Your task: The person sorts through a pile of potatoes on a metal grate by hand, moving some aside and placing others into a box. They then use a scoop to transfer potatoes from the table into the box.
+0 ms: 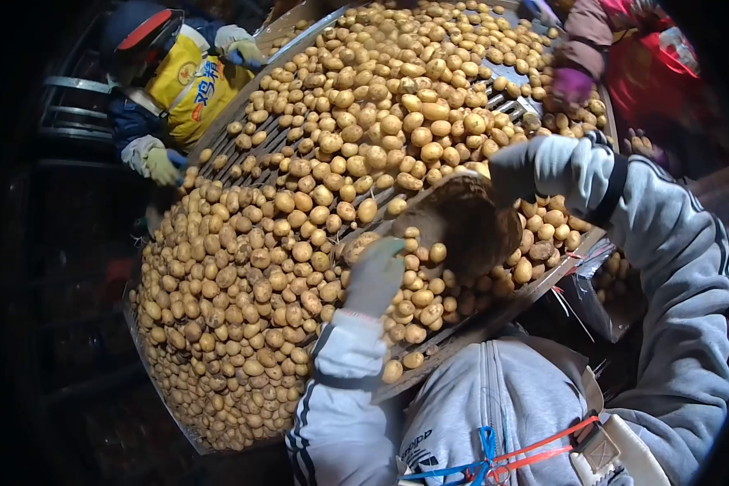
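Note:
A large mass of yellow-brown potatoes [251,267] covers a slatted sorting table. My left hand [377,275], in a grey glove with teal fingertips, reaches over the potatoes at the near edge. Its fingers look stretched out against them, with nothing visibly held. A brown scoop-like basket [482,231] lies tilted on the heap, its hollow facing my left hand. At its upper right rim, my right hand [514,172], covered in grey, is closed on the basket; the fingertips are hidden. Small potatoes [421,296] lie between my left hand and the basket's mouth.
Across the table, a person in a yellow apron [198,85] has gloved hands by the potatoes. Another person in red [652,61] works at the right with a purple glove [573,85]. A wooden edge board [482,324] borders my side. Below it hangs a bag of potatoes [611,279].

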{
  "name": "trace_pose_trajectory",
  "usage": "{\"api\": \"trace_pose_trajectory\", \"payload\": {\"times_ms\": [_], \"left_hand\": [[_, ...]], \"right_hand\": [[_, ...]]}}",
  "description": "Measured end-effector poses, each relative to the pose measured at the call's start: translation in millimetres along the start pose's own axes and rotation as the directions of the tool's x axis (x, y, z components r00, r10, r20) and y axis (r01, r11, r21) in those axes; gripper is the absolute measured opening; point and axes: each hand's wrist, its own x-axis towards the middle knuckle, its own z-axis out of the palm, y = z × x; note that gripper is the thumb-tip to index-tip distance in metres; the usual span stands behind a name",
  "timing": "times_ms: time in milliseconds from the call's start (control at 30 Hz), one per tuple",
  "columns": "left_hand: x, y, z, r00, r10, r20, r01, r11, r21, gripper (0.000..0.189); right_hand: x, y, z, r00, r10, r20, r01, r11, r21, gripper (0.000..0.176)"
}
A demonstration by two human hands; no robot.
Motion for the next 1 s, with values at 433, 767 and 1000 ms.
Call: {"api": "trace_pose_trajectory", "payload": {"times_ms": [433,767,1000], "left_hand": [[-179.1,-63.0,11.4,0.771,-0.422,-0.477,0.549,0.820,0.164,0.056],[-207.2,-55.9,21.9,0.609,-0.627,-0.486,0.608,0.763,-0.222,0.047],[-210.6,-71.3,63.0,0.547,-0.757,-0.358,0.543,0.646,-0.536,0.058]], "right_hand": [[4.8,4.3,14.2,1.000,0.000,0.032,-0.001,1.000,0.032,0.031],[-28.7,15.3,-14.7,0.992,0.125,0.029,-0.126,0.992,0.015,0.031],[-24.7,17.5,-35.5,0.983,0.180,0.030,-0.179,0.983,-0.045,0.032]]}}
